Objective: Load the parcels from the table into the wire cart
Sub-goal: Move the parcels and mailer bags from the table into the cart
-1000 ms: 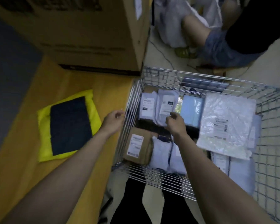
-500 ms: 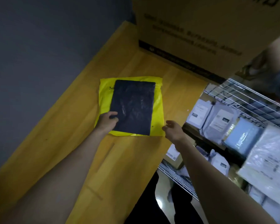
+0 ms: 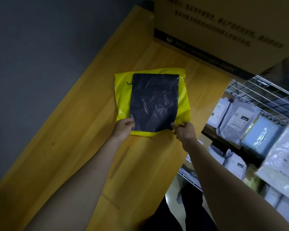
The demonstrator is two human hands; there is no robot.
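Two flat parcels remain on the yellow wooden table (image 3: 77,147): a dark blue-black crinkled plastic mailer (image 3: 154,102) lies stacked on top of a larger bright yellow plastic mailer (image 3: 122,90), near the middle of the tabletop and well apart from the large brown cardboard box (image 3: 215,25) at the far end. One second ago both hands were over the cart, the right one down among the loaded parcels; half a second ago the left hand had reached the stack while the right was in transit. Both hands are now at the near edge of the stack. The left hand (image 3: 123,128) grips the near left corner with curled fingers, thumb on top of the dark mailer. The right hand (image 3: 184,130) pinches the near right corner, fingertips on the dark mailer where it overlaps the yellow one. Whether each grip takes both layers or only the top one cannot be told. The stack lies flat on the table, not yet lifted. The silver wire cart (image 3: 260,92) stands to the right of the table, already holding many white and grey poly-bag parcels (image 3: 237,120) and a pale blue one. Judged from this layout, the task is near completion: these two mailers appear to be the last items to transfer, and the next step is a lift and a carry to the right into the cart.
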